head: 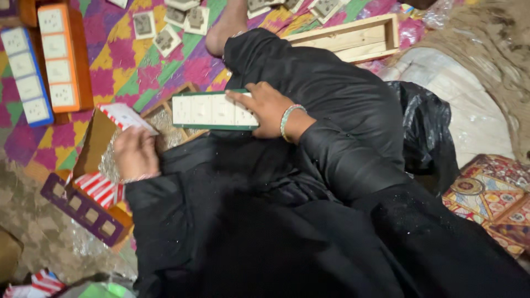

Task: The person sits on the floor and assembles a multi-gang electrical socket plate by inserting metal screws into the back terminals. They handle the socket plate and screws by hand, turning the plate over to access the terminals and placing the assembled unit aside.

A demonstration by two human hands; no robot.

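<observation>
My right hand (266, 109) presses flat on the right end of a green-framed board of white sockets (205, 110) that lies across my black-clad lap. My left hand (134, 153) reaches into an open cardboard box with red and white stripes (102, 144), fingers curled at its flap and on the shiny plastic wrap inside. A wooden box (165, 118) sits half under the green board. A beaded bracelet circles my right wrist.
On the bright patterned mat lie a blue socket board (25, 74), an orange one (58, 55), a purple one (83, 207), several loose white switches (165, 25) and an empty wooden tray (353, 38). A black plastic bag (425, 132) is at right.
</observation>
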